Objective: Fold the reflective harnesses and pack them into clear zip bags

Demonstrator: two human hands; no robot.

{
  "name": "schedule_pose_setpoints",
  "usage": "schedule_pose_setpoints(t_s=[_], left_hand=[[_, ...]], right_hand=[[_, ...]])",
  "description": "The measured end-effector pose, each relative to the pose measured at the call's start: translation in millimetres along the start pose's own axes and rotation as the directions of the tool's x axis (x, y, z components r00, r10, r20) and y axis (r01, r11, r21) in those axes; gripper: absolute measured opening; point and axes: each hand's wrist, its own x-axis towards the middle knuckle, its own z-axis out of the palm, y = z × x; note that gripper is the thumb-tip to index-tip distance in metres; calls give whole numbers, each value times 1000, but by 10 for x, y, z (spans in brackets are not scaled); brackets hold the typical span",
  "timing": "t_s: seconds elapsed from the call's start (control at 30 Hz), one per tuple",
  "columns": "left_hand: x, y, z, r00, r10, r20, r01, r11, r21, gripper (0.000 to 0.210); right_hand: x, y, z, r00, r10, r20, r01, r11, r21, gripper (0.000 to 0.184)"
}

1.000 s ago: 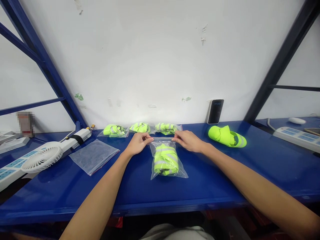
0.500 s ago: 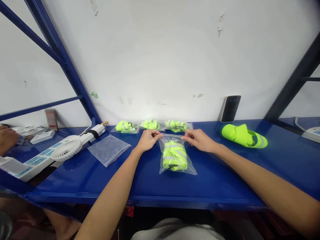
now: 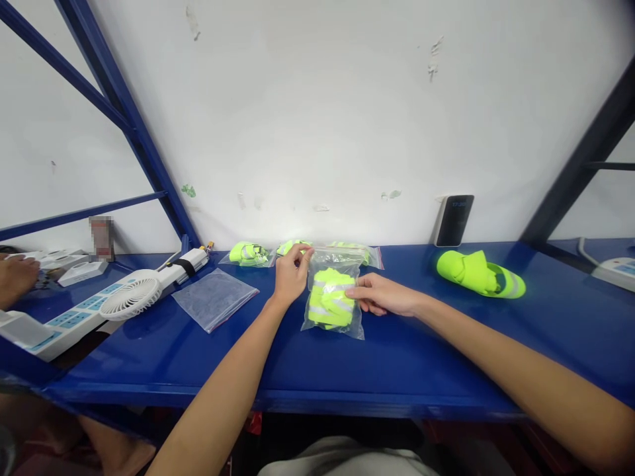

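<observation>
Thumb and bent fingers of the left hand (image 3: 292, 274) pinch the upper left corner of a clear zip bag (image 3: 334, 258), the rest of that hand loosely curled. Right hand (image 3: 380, 295), half closed, lays its fingertips on the bag's right side, lower than the left; whether it grips there cannot be told. Between the two hands, inside the bag, sits a folded neon-yellow bundle (image 3: 331, 301) with grey stripes. Behind the hands, three similar bagged bundles (image 3: 248, 253) line the wall, partly hidden. Left of the left hand lies a flat clear bag (image 3: 214, 299), with a white fan (image 3: 131, 296) farther out. Beyond the right hand rest a loose neon-yellow roll (image 3: 479, 274) and a leaning phone (image 3: 454, 221).
</observation>
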Motion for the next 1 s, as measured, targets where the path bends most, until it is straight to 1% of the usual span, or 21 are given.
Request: schedule_pose_setpoints(t_s=[0.03, 0.1, 0.17, 0.2, 0.23, 0.27, 0.3, 0.37, 0.4, 0.47, 0.5, 0.57, 0.6, 0.63, 0.67, 0.7, 0.77, 0.83, 0.9, 0.97, 1.0], left_hand=[[9, 9, -11, 1000, 5, 25, -5, 1000, -23, 32], [32, 3, -37, 997, 29, 69, -24, 997, -79, 39], [55, -27, -56, 996, 52, 79, -41, 990, -135, 46], [63, -46, -61, 995, 55, 81, -42, 987, -158, 48], [68, -63, -63, 995, 54, 86, -38, 984, -172, 47], [69, -77, -62, 994, 52, 91, -35, 984, -174, 45], [67, -86, -58, 994, 51, 96, -34, 985, -167, 43], [54, -89, -47, 993, 55, 102, -40, 989, -139, 38], [44, -83, -41, 993, 62, 100, -50, 992, -117, 36], [18, -61, -30, 990, 99, 98, -94, 994, -56, 33], [4, -46, -25, 986, 129, 108, -128, 992, -16, 30], [-26, -19, -11, 968, 186, 167, -199, 978, 67, 22], [-40, -9, -3, 957, 199, 210, -224, 970, 100, 17], [-51, -3, 8, 946, 198, 255, -235, 964, 125, 13], [-60, -2, 19, 937, 185, 295, -234, 962, 141, 13], [-66, -6, 31, 931, 166, 324, -224, 963, 150, 15], [-69, -23, 52, 927, 125, 354, -192, 968, 160, 16], [-66, -47, 67, 927, 90, 364, -160, 973, 167, 17], [-63, -67, 77, 921, 66, 384, -138, 977, 165, 18], [-65, -81, 84, 910, 53, 410, -127, 979, 156, 19], [-67, -85, 88, 905, 49, 422, -124, 981, 152, 20]], right_hand=[[13, 6, 4, 997, -67, -30, 67, 998, -9, 39], [49, 35, -49, 977, -167, -132, 171, 985, 21, 37], [89, 80, -185, 936, -207, -285, 246, 963, 108, 32], [105, 102, -277, 893, -217, -395, 300, 940, 162, 30], [117, 122, -378, 831, -219, -511, 363, 909, 202, 26], [122, 138, -480, 751, -207, -627, 435, 870, 233, 24], [121, 150, -579, 682, -169, -711, 483, 834, 266, 21], [103, 165, -743, 580, -14, -814, 496, 800, 339, 18], [89, 171, -803, 555, 67, -829, 473, 794, 381, 16], [61, 187, -876, 552, 174, -815, 408, 796, 446, 18], [50, 198, -892, 576, 205, -792, 368, 799, 475, 20], [36, 224, -894, 659, 231, -715, 251, 829, 499, 29], [32, 236, -887, 694, 226, -683, 161, 876, 454, 35], [28, 243, -877, 719, 208, -664, 60, 932, 357, 41], [24, 245, -866, 729, 177, -661, -35, 974, 222, 46], [17, 240, -857, 729, 134, -671, -110, 991, 78, 49], [-6, 204, -846, 703, 28, -711, -179, 974, -138, 47], [-45, 136, -851, 658, -107, -745, -201, 929, -312, 41], [-103, 53, -874, 611, -258, -748, -284, 811, -511, 36], [-184, -25, -917, 547, -315, -775, -403, 713, -574, 36], [-233, -55, -947, 502, -314, -806, -457, 695, -555, 36]])
